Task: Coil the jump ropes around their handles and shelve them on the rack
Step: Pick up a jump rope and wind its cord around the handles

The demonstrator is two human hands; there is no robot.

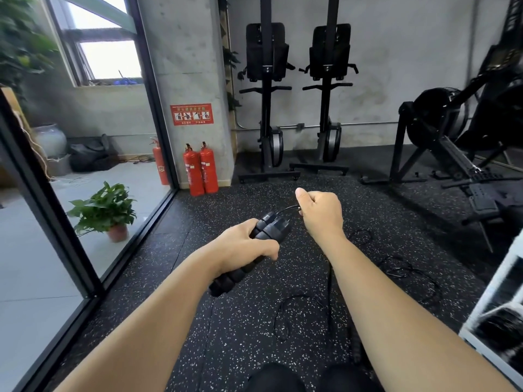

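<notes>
Matt black foam-like handles [266,236], thin glossy cord [329,281], speckled rough rubber floor [240,321], glossy red extinguishers [201,169].

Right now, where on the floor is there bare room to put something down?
Bare speckled floor runs from the red fire extinguishers along the glass wall. Rightward, loose black rope loops crowd it beside the white rack.

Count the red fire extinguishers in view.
3 fire extinguishers. Two stand side by side at the foot of the concrete pillar; the third stands left of them, behind the glass. Others may be hidden.
</notes>
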